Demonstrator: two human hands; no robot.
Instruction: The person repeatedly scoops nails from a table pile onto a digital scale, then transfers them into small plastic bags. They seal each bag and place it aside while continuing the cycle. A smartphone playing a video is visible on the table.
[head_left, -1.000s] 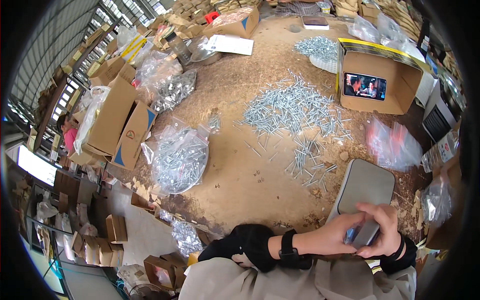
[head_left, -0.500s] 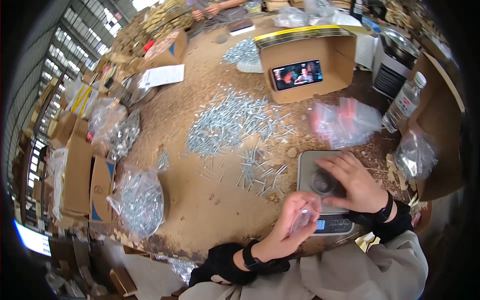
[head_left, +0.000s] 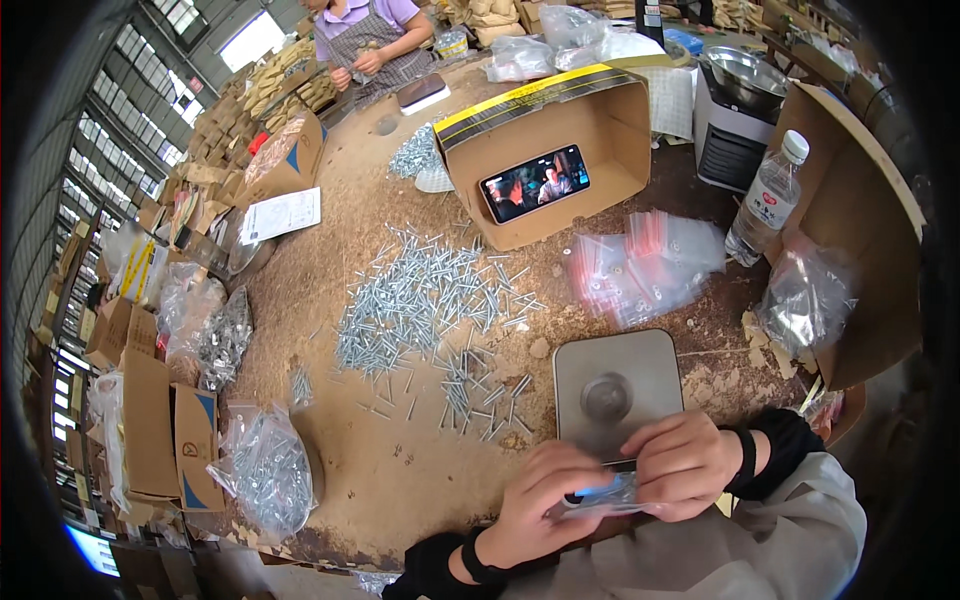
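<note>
Both of my hands are close together at the front of the bench, over the lower edge of a digital scale (head_left: 652, 362). My left hand (head_left: 540, 502) pinches one side of a small clear plastic bag (head_left: 612, 496). Its other side is between the closed fingers of my right hand (head_left: 686, 466). What the bag contains is too blurred to make out. A small round dish (head_left: 606, 398) rests on the scale's metal plate, beyond my fingers. My hands and the bag mostly cover the scale's display.
Loose screws (head_left: 410, 300) lie heaped mid-bench. Clear zip bags (head_left: 650, 265) are piled behind the scale. A phone (head_left: 537, 184) plays video inside an open cardboard box (head_left: 625, 130). A water bottle (head_left: 768, 200) stands at right; a bag of screws (head_left: 265, 475) sits at left. Another person (head_left: 375, 45) works opposite.
My right hand has left the dish on the scale and come down beside my left hand. It now grips the plastic bag too. The whole view has shifted.
</note>
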